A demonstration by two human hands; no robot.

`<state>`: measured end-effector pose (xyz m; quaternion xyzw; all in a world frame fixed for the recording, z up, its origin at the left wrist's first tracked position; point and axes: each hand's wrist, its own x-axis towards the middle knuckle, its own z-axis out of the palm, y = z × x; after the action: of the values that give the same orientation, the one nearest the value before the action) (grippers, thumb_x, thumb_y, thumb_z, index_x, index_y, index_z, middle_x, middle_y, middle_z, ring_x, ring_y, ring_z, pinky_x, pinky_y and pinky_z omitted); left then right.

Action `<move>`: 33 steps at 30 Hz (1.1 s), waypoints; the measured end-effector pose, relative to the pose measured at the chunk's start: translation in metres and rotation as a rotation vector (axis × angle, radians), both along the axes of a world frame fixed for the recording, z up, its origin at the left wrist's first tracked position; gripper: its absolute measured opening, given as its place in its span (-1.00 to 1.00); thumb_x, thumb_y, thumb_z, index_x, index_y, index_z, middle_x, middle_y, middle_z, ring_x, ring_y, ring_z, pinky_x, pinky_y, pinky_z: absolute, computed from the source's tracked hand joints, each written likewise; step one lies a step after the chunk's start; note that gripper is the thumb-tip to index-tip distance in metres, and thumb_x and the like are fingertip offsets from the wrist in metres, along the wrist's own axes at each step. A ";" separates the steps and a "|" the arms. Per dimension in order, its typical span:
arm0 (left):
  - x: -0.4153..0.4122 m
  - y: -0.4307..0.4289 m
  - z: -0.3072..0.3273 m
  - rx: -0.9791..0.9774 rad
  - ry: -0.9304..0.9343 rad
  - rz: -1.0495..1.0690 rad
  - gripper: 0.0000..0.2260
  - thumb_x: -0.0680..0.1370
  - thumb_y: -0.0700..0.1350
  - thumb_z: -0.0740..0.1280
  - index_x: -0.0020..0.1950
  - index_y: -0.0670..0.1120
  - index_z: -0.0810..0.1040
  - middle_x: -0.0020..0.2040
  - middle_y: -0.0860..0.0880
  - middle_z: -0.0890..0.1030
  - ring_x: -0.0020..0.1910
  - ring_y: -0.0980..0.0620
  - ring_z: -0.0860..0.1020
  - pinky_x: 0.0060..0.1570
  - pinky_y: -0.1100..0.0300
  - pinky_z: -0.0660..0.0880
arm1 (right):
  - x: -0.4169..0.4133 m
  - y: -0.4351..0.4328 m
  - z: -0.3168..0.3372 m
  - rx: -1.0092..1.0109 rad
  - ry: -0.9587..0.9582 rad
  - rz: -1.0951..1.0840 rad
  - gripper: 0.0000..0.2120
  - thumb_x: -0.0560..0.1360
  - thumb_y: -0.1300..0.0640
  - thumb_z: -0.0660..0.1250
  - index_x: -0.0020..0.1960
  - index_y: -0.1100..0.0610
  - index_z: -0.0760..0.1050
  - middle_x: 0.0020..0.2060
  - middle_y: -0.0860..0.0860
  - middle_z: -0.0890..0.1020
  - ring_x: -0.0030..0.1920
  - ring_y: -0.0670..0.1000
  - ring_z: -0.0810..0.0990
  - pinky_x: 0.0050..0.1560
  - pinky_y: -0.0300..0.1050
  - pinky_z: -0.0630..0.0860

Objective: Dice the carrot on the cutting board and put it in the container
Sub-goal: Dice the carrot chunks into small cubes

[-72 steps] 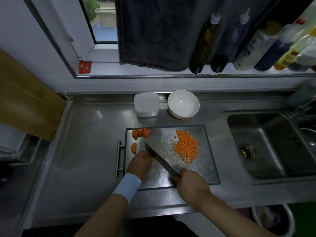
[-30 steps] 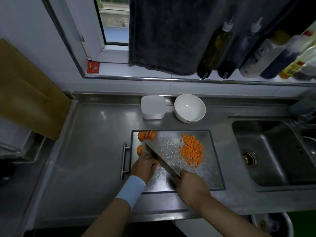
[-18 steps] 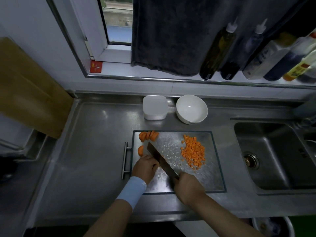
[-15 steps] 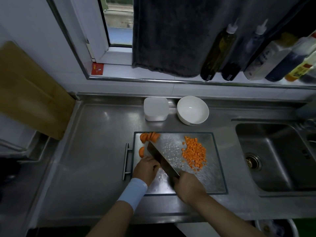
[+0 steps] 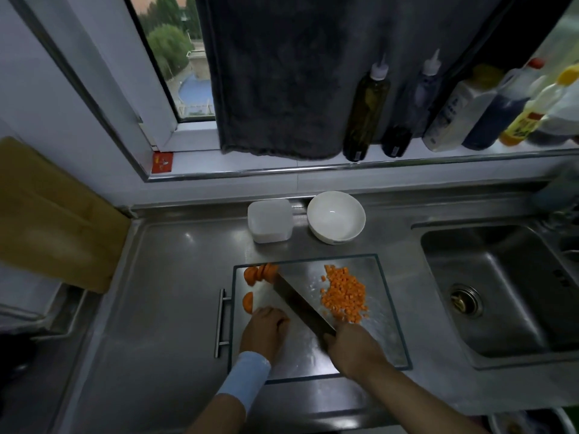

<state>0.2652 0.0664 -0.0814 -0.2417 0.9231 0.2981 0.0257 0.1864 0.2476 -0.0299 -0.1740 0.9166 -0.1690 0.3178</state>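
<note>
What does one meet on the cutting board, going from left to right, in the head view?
Board handle → carrot slices → cleaver → diced carrot → bare right part of the cutting board.

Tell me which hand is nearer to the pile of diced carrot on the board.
Right. The right hand grips the knife just below the diced carrot pile, at its near edge. The left hand rests farther off, across the blade, by the uncut slices.

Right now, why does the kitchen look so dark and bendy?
Head view: dim light, mostly from the window; the wide lens bows the sill's straight edge and leans the bottles; small glints on the steel counter; diced carrot stays bright.
</note>
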 end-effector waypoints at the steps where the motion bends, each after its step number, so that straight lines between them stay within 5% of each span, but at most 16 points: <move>1: -0.006 0.003 0.002 0.014 -0.008 0.023 -0.83 0.58 -0.07 0.24 -0.01 -0.04 0.62 -0.02 0.00 0.57 0.00 0.03 0.52 -0.07 0.29 0.39 | -0.005 0.006 0.000 -0.008 0.011 -0.019 -0.74 0.58 -0.08 0.19 0.09 0.05 0.54 -0.02 0.05 0.65 -0.04 0.08 0.63 -0.17 -0.13 0.44; 9: -0.076 0.043 0.026 0.368 -0.110 0.255 -0.84 0.55 -0.14 0.26 -0.05 -0.05 0.65 -0.09 0.02 0.64 -0.14 0.06 0.54 -0.12 0.30 0.38 | -0.034 0.032 0.004 -0.053 0.044 -0.054 -0.76 0.60 -0.08 0.17 0.05 0.03 0.52 -0.03 0.06 0.65 -0.06 0.09 0.62 -0.16 -0.14 0.44; 14: -0.066 0.016 0.033 0.350 -0.096 0.399 -0.82 0.57 -0.12 0.24 0.00 0.07 0.63 0.01 0.04 0.64 -0.02 0.01 0.58 0.11 0.16 0.49 | -0.044 0.031 0.008 -0.101 0.109 0.009 -0.75 0.61 -0.10 0.15 0.03 0.03 0.51 -0.04 0.04 0.65 -0.06 0.07 0.62 -0.16 -0.14 0.45; 17: -0.051 0.000 0.051 0.266 0.171 0.511 -0.77 0.57 -0.22 0.20 0.00 -0.01 0.64 0.06 0.02 0.62 0.07 0.00 0.55 0.17 0.13 0.45 | -0.051 0.032 0.013 -0.135 0.200 0.118 -0.74 0.61 -0.15 0.14 0.01 -0.01 0.49 -0.07 -0.02 0.65 -0.08 0.02 0.62 -0.18 -0.15 0.40; 20: -0.038 -0.013 0.073 0.169 0.404 0.674 -0.73 0.49 -0.35 0.15 -0.24 -0.04 0.51 -0.19 -0.04 0.55 -0.16 -0.02 0.53 -0.09 0.10 0.48 | -0.062 0.036 0.018 -0.114 0.308 0.255 -0.73 0.56 -0.21 0.17 0.08 -0.04 0.45 -0.08 -0.02 0.66 -0.09 0.03 0.64 -0.15 -0.11 0.50; 23: -0.037 -0.018 0.082 0.171 0.372 0.443 -0.71 0.46 -0.34 0.19 -0.31 0.01 0.50 -0.19 0.04 0.55 -0.14 0.12 0.51 -0.09 0.19 0.43 | -0.074 0.040 0.023 -0.054 0.357 0.406 -0.67 0.53 -0.17 0.23 0.20 -0.03 0.39 -0.03 0.01 0.65 -0.05 0.08 0.65 -0.07 -0.07 0.54; 27: -0.058 0.003 0.079 0.237 -0.090 0.048 -0.72 0.49 -0.17 0.14 -0.08 0.07 0.62 0.08 0.11 0.47 0.13 0.18 0.37 0.24 0.27 0.24 | -0.082 0.037 0.027 -0.036 0.420 0.516 -0.57 0.52 -0.09 0.27 0.34 -0.02 0.35 0.04 0.03 0.65 0.02 0.10 0.64 -0.06 -0.10 0.49; 30: -0.077 0.020 0.074 0.165 -0.248 -0.073 -0.66 0.53 -0.17 0.13 0.11 0.16 0.59 0.18 0.10 0.52 0.11 0.13 0.45 0.18 0.27 0.30 | -0.086 0.035 0.029 -0.084 0.427 0.511 -0.57 0.52 -0.06 0.28 0.36 -0.01 0.37 0.05 0.03 0.65 0.03 0.11 0.64 -0.05 -0.11 0.49; 33: -0.083 0.024 0.072 0.321 -0.237 -0.017 -0.64 0.59 -0.20 0.10 0.25 0.12 0.51 0.25 0.05 0.50 0.18 0.05 0.46 0.26 0.24 0.30 | -0.090 0.036 0.032 -0.098 0.412 0.504 -0.62 0.54 -0.08 0.25 0.33 -0.03 0.38 0.05 0.01 0.64 0.03 0.07 0.63 -0.07 -0.13 0.45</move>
<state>0.1819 0.0903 -0.0093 -0.2601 0.8561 0.4109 0.1750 0.0960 0.2832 0.0020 -0.4410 0.8805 -0.0901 0.1486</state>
